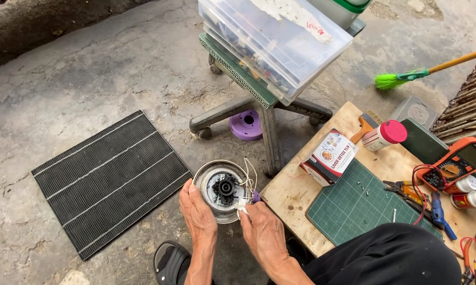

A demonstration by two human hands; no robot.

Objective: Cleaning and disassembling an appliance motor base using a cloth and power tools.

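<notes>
A round metal motor housing with a black toothed hub in its middle is held above the concrete floor. My left hand grips its lower left rim. My right hand pinches a small white connector at the housing's right edge, where thin white wires loop up. A small purple piece shows just above my right fingers.
A black ribbed filter panel lies on the floor at left. A wheeled chair base carries clear plastic boxes; a purple ring sits under it. At right, a wooden board holds a green cutting mat, box, bottles, multimeter, pliers.
</notes>
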